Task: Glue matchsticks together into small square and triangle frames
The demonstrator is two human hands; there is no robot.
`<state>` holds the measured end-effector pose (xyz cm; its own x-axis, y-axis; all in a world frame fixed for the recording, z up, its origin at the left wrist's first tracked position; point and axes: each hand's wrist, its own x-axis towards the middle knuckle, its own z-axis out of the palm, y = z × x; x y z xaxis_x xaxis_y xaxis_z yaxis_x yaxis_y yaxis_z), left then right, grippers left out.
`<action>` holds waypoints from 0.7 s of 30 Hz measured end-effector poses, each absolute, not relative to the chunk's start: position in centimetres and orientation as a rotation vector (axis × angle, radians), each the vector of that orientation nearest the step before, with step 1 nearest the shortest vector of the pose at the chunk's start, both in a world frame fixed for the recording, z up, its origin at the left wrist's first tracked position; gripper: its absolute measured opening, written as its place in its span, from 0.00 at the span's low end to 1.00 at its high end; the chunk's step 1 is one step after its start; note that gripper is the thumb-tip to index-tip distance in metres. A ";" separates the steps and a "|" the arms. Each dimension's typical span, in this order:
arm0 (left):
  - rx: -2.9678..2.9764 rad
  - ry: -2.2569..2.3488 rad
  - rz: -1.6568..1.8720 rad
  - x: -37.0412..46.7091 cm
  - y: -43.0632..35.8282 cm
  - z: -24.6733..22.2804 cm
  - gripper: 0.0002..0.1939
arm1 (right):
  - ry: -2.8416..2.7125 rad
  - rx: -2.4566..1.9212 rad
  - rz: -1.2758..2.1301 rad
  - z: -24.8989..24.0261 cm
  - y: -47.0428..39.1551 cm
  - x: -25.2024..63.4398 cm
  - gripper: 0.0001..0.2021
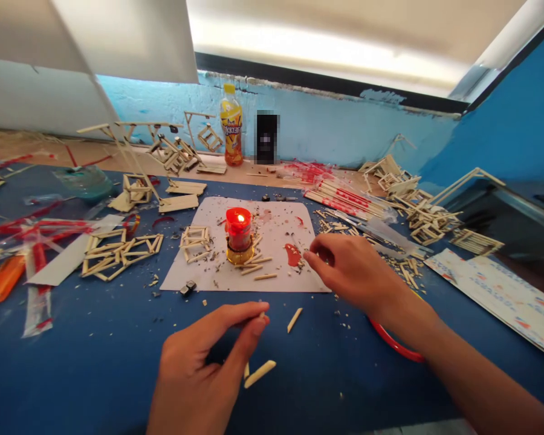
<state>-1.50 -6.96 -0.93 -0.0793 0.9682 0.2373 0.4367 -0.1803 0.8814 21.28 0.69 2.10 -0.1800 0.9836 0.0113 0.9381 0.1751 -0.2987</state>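
My left hand [213, 356] is low in the middle, thumb and forefinger pinched on a small piece of wooden stick whose pale tip barely shows. Beyond it, my right hand [344, 266] hovers at the right edge of a white paper sheet [217, 208], its fingers curled together; what they hold, if anything, I cannot make out. Close to those fingertips lies a patch of red wax [292, 255]. A lit red candle [239, 229] stands on the sheet in a gold holder [240, 257]. Cut stick pieces [260, 374] lie beside my left hand.
Small stick frames [122, 254] lie left, and more stick structures [426, 217] are piled right. A drink bottle [233, 127] and a blurred dark upright object [266, 138] stand at the wall. A red ring [396, 344] lies under my right forearm, near printed cardboard [503, 302].
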 end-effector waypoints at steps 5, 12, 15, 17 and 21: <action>1.896 1.512 1.183 -0.9 -6.2 -2.0 0.08 | -2.373 -1.926 0.409 0.9 5.9 21.1 0.11; 2.093 1.525 1.063 -0.8 -5.9 -3.2 0.08 | -2.323 -2.030 0.650 -0.6 7.8 22.0 0.14; 2.189 1.518 1.036 -0.6 -5.5 -3.1 0.10 | -2.240 -2.055 0.735 -0.7 8.2 22.5 0.15; 2.236 1.514 0.985 -0.4 -5.3 -2.9 0.11 | -2.181 -2.049 0.807 -1.0 8.6 23.0 0.16; 2.251 1.517 0.947 -0.2 -5.2 -2.7 0.13 | -2.063 -1.978 0.905 -1.3 9.2 23.8 0.15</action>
